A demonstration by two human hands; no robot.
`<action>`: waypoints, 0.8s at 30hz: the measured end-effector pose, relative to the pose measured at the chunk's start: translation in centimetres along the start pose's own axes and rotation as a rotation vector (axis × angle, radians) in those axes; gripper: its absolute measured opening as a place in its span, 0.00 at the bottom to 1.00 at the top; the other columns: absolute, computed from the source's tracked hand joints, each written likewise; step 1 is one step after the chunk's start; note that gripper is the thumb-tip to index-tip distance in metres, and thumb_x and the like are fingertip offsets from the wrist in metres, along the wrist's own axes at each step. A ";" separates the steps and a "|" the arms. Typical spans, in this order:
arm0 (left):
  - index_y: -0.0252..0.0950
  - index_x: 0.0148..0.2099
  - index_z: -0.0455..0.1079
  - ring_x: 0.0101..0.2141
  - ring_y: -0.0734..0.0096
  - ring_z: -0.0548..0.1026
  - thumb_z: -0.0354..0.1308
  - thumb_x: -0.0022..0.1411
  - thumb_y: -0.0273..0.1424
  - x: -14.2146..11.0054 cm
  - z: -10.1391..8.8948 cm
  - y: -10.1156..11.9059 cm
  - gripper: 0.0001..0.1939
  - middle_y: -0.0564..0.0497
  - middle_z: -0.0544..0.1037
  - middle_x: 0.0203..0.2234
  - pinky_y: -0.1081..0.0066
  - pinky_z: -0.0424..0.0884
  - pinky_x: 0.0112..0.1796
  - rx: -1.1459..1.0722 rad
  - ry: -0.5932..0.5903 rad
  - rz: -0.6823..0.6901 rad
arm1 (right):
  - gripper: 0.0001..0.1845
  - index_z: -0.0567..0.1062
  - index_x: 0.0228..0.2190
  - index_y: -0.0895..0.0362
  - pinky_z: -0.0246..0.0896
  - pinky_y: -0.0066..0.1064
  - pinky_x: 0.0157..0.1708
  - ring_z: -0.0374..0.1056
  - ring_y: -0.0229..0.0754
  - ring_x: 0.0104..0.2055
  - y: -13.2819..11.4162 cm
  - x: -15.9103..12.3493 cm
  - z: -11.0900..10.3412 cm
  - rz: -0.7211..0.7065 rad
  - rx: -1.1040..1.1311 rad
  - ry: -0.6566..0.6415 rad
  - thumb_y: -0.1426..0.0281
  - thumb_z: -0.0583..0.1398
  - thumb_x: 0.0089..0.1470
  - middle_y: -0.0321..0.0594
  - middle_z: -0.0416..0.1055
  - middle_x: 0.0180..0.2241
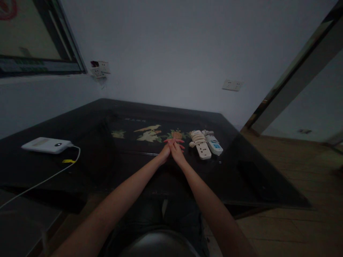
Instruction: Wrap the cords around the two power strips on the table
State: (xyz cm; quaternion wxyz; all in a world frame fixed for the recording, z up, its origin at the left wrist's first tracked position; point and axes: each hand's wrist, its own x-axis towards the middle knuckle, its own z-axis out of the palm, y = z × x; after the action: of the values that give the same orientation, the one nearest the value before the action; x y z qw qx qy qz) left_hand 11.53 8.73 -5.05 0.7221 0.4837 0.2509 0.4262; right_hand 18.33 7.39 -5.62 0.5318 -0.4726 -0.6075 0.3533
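My left hand [165,151] and my right hand [177,151] meet at the middle of the dark table [139,171]. The right one crosses over the left, and the fingers look stretched out, with pinkish tips showing to both sides. Neither hand shows anything held. Just right of them lie two power strips side by side: a white one [204,151] with its cord wound around it, and one with a blue socket face [215,146], also with its cord bundled. Parts of the left fingers are hidden under the right hand.
A white flat device [45,145] with a cable [57,172] lies at the left; a yellow tag [68,161] is near the cable. A dark rectangular object [257,180] rests at the right. Wall sockets [232,85] sit behind the table. Painted flowers and a bird decorate its top.
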 end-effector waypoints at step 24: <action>0.31 0.47 0.69 0.28 0.64 0.76 0.45 0.64 0.45 -0.3 0.1 0.2 0.24 0.45 0.77 0.28 0.70 0.70 0.28 0.002 -0.016 -0.006 | 0.21 0.75 0.37 0.57 0.53 0.33 0.51 0.65 0.46 0.47 -0.3 -0.1 -0.2 -0.020 -0.021 0.010 0.57 0.50 0.57 0.44 0.72 0.39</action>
State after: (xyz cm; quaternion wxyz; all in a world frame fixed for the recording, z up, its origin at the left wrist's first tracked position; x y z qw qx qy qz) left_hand 11.34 8.43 -4.80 0.7250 0.4869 0.2471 0.4199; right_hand 18.45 7.15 -5.31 0.5334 -0.4739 -0.6132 0.3389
